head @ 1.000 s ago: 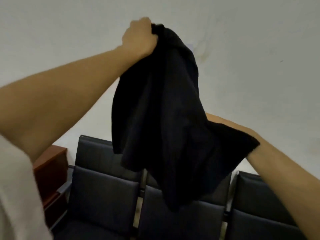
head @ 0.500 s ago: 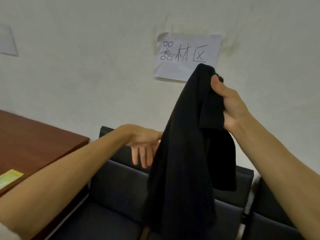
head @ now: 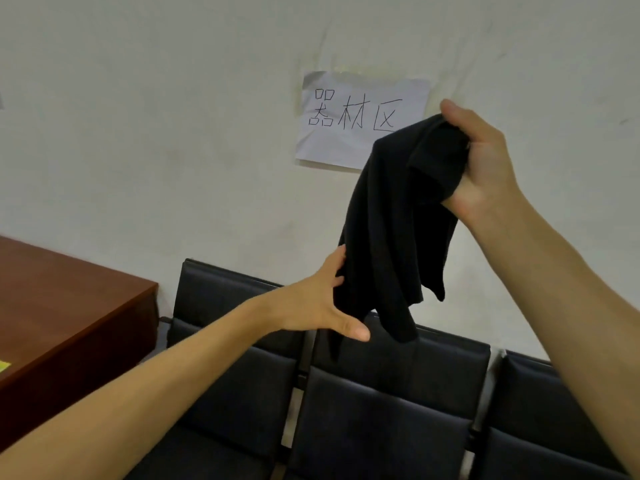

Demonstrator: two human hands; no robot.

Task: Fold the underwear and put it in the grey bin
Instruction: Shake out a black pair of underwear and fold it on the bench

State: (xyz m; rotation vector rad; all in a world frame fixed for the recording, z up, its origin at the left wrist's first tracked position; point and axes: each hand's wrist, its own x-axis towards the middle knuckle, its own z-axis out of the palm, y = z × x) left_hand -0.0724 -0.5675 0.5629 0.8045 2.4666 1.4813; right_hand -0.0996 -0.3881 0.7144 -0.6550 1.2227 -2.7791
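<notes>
Reddish-brown wood shows at the far left, where a desk (head: 65, 306) stands well to the left of the paper sign (head: 362, 117) taped to the white wall (head: 156, 133). A small yellow slip (head: 3, 366) lies on the desk at the picture's edge. Below the sign runs a row of black padded chairs (head: 363, 393) against the wall. The left hand (head: 318, 303) reaches up from lower left of the sign, fingers straight and spread, thumb out to the side; its fingertips touch the left edge of the hanging black underwear (head: 391, 230), without curling round it. The underwear hangs in the air just below and right of the sign, above the chair backs, bunched at the top and loose at the bottom. Right of the sign, the right hand (head: 485, 161) grips the bunched top of the cloth, fingers curled round it and thumb pointing up
</notes>
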